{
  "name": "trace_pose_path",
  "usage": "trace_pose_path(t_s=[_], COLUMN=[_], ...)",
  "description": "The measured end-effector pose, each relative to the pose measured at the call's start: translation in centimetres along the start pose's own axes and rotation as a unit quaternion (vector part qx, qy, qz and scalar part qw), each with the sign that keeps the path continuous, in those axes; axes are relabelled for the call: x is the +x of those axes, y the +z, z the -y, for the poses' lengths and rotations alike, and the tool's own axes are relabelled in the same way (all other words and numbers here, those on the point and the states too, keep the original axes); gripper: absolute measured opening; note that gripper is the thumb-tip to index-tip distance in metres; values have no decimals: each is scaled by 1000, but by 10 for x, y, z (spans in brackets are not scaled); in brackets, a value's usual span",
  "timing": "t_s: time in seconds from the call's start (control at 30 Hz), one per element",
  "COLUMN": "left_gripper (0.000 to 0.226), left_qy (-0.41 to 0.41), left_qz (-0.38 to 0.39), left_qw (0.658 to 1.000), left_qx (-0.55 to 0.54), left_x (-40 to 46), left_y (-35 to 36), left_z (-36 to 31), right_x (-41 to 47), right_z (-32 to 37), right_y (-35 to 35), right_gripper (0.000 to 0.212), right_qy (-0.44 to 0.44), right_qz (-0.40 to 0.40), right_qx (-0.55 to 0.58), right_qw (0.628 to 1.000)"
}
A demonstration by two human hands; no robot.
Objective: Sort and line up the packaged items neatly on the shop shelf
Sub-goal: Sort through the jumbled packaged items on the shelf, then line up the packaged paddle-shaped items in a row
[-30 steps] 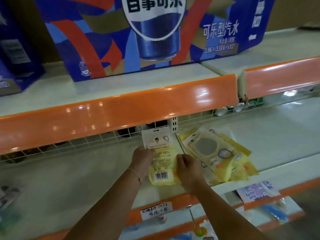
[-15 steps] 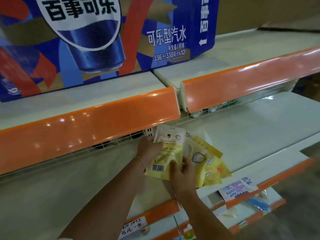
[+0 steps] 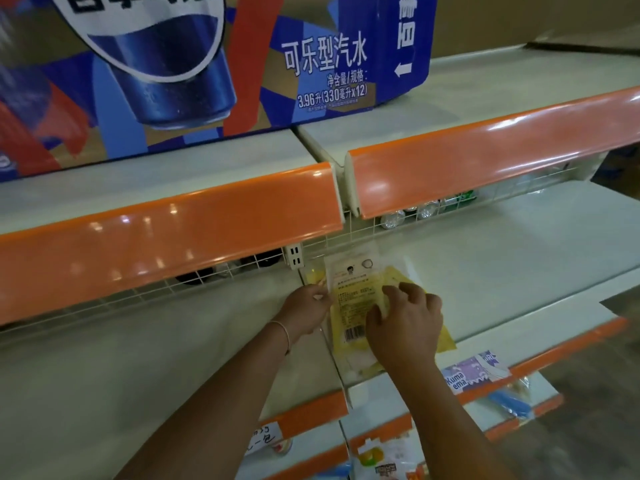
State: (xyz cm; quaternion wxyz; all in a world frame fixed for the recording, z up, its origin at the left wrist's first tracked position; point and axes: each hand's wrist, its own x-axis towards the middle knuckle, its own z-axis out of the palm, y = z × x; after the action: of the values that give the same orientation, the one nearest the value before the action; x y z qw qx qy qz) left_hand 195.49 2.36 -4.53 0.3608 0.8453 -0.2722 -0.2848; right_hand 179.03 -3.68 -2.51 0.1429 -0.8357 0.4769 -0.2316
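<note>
Bare shelf [image 3: 519, 258] right — orange rail [image 3: 166, 233] overhead.

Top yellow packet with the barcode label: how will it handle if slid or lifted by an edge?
The flat yellow plastic packet with barcode label is thin film, so it probably flops when lifted by an edge. Its glossy face suggests it slides easily over the yellow packets beneath. It looks light; the right hand and left hand steady it with fingertips only.

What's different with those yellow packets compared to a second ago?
The fanned yellow packets have been gathered into one overlapping stack on the shelf, barcode side up. The right hand moved from the top packet's edge onto the stack, fingers bent over it. The left hand still holds the left edge. The cola carton above hasn't moved.
</note>
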Motion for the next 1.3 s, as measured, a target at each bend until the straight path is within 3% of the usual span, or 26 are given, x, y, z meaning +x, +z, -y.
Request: trace_pose_path(t_s=[0.27,0.67,0.87,1.0,1.17,1.3], left_gripper=[26,19,20,15,29,36], left_qy=[-54,-41,-40,-33,-58,-94], left_qz=[-28,-101,-179,-226,-361,-388], left_qw=[996,991,980,971,929,915], left_qx=[-61,-75,-75,-68,-55,-49], left_x=[-38,-165,-236,-277,-315,-324], left_y=[-45,-207,-289,-331,-369,-392], left_z=[51,156,230,278,331,364], right_x=[-20,-129,-210,-253,-297,-310], right_z=[49,207,305,355,397,424], right_y=[33,88,99,110,125,136], right_gripper=[32,27,19,22,24,27], right_qy=[-101,-253,-326,-328,-309,-311], right_qz=[-50,106,127,168,216,244], right_qx=[100,187,249,272,280,258], right_qw=[989,943,903,889,883,882])
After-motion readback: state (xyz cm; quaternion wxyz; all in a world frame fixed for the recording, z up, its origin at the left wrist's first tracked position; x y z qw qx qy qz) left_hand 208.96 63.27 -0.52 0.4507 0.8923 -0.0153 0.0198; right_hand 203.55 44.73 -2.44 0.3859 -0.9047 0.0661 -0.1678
